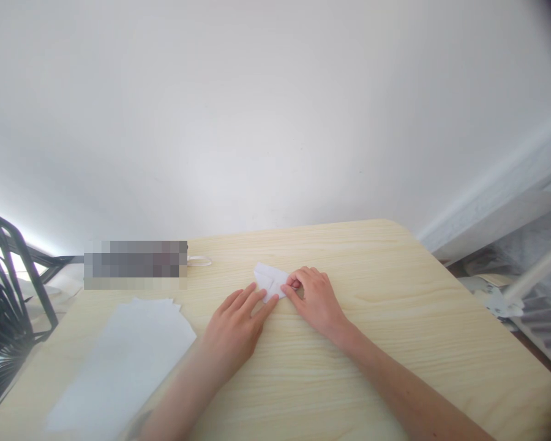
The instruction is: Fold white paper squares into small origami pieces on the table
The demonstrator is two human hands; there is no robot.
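Note:
A small folded piece of white paper (pixel 270 282) lies on the pale wooden table (pixel 395 269), with crease lines across its face. My left hand (pixel 239 315) rests on its near left edge, fingers stretched out and thumb flat against the lower edge. At the right corner, my right hand (pixel 316 297) pinches the folded paper between thumb and fingers. The fingertips of that hand hide the corner itself.
Several loose white sheets (pixel 123 361) are stacked at the table's left. Behind them is a blurred-out dark object (pixel 135 263) with a white loop (pixel 199 261) beside it. A black chair (pixel 9 282) stands at the left, and a white wall (pixel 266 122) rises behind the table.

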